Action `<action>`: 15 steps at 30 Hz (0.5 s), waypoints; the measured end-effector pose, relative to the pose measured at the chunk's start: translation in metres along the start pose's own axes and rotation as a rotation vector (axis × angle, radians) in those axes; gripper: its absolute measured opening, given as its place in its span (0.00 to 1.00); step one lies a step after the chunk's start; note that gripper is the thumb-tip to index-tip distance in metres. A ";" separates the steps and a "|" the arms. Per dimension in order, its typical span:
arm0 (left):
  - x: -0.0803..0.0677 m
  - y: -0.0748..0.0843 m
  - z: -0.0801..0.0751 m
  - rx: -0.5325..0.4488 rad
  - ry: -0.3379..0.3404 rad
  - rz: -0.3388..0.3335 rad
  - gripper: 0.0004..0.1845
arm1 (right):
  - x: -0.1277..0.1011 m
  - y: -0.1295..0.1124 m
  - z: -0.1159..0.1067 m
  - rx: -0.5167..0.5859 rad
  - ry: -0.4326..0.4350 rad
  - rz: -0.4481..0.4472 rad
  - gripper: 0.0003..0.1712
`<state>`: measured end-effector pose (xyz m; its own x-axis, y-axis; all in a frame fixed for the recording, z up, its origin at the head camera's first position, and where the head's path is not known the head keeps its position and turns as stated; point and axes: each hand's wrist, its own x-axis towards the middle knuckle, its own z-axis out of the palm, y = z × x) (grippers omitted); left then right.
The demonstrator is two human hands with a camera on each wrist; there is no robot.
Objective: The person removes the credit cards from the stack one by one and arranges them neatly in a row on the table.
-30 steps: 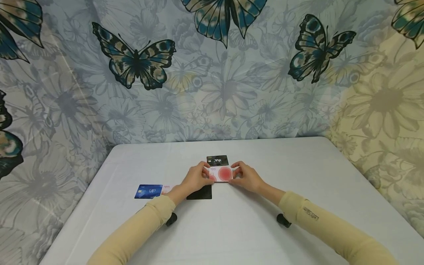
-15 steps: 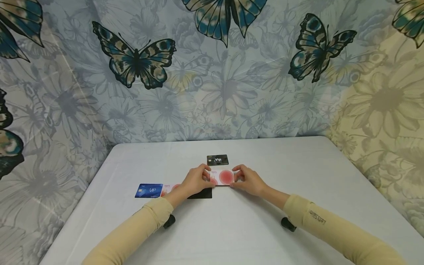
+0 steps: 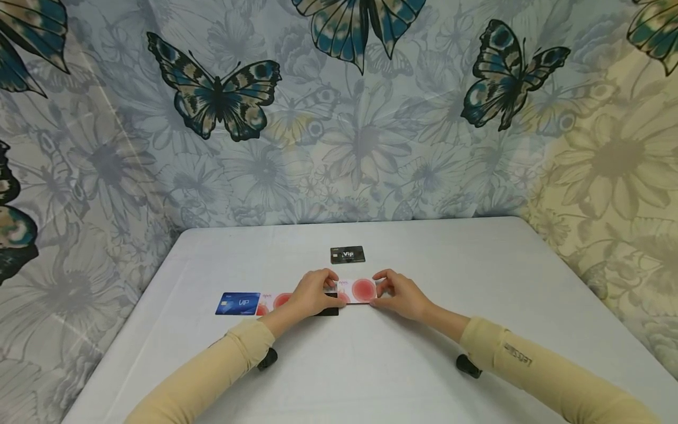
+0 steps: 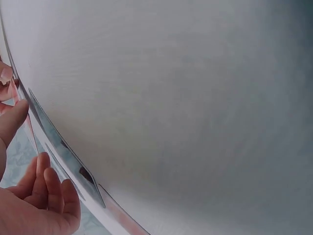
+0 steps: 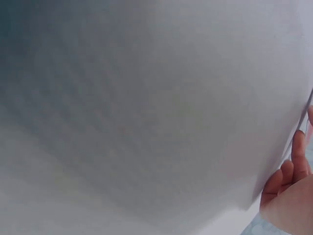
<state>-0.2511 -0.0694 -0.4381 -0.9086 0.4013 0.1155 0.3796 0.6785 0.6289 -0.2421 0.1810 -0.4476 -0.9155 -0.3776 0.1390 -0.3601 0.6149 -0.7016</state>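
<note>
Between both hands is a white card with a pink circle [image 3: 362, 291], its face turned up. The left hand [image 3: 311, 294] pinches its left edge and the right hand [image 3: 404, 299] its right edge, thumbs on the near side. In the left wrist view that card [image 4: 32, 131] shows as a thin pink sliver at the left hand's fingertips. A black card [image 3: 329, 311] lies partly hidden under the left hand, at the held card's left. Left of it come another pink-and-white card [image 3: 275, 301] and a blue VIP card [image 3: 238, 304], side by side in a row.
A black Vip card [image 3: 347, 254] lies alone farther back on the white table [image 3: 466, 253]. Behind the table hangs a butterfly-patterned cloth [image 3: 365, 147]. Black wrist devices sit under both sleeves, the right one [image 3: 468, 365] close over the tabletop.
Both hands have drawn the pink-circle card toward the person and slightly right, away from the black Vip card and level with the row. More of the other pink-and-white card now shows.
</note>
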 end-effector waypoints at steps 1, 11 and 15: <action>0.000 0.000 0.000 0.015 0.000 -0.003 0.27 | -0.001 0.000 0.000 0.000 -0.001 0.000 0.28; -0.006 0.003 0.001 0.092 0.013 0.008 0.27 | -0.009 -0.002 0.000 -0.014 -0.006 0.024 0.27; -0.010 0.005 0.001 0.096 0.013 0.010 0.27 | -0.012 -0.002 -0.001 -0.040 -0.001 0.023 0.27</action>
<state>-0.2402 -0.0690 -0.4371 -0.9066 0.4008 0.1321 0.4033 0.7305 0.5511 -0.2306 0.1849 -0.4478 -0.9234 -0.3638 0.1224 -0.3459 0.6503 -0.6764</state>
